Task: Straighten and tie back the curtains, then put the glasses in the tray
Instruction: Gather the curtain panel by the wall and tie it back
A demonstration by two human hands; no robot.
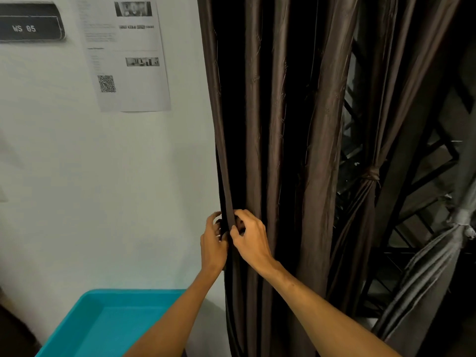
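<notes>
Teal tray (77, 328) waits low left, glasses unseen, while left hand (212, 244) and right hand (249, 240) curl fingers round the loose brown curtain (278, 124) edge, still untied, beside a tied curtain (371, 176).

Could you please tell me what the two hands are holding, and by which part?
Both the left hand and the right hand grip the dark brown fabric curtain by its leftmost hanging fold.

Printed sheet (126, 52) beside black wall sign (28, 27)
</notes>
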